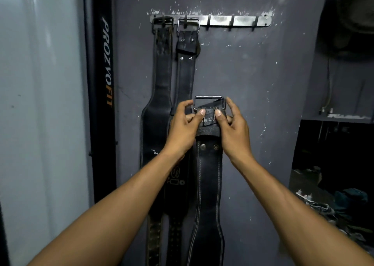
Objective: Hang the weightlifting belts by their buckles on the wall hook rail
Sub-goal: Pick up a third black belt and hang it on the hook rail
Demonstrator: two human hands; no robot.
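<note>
Metal hook rail (pixel 210 20) fixed level on dark grey wall (pixel 263 73), at 12 o'clock of the view. Two black leather belts hung on it by their buckles: first belt (pixel 159 111) on the leftmost hook, second belt (pixel 185 73) on the hook next to it, at 3 o'clock of the first; the two side by side, edges touching or overlapping lower down. Remaining hooks toward 3 o'clock along the rail bare.

Third belt (pixel 207 184) held upright at centre, well below the rail, its lower length hanging toward 6 o'clock. Its rectangular metal buckle (pixel 209 98) uppermost, apart from any hook.

Left hand (pixel 183 128) pinching the leather just under the buckle, thumb on the front face, index finger curled toward the buckle's 9 o'clock edge. Right hand (pixel 232 128) gripping the same spot from the 3 o'clock side, thumb on the front, index finger raised beside the buckle's edge.

Black upright panel (pixel 105 83) with vertical lettering at 9 o'clock of the belts. Dark recess with clutter (pixel 323 201) at 4 o'clock; contents too dim to identify.
</note>
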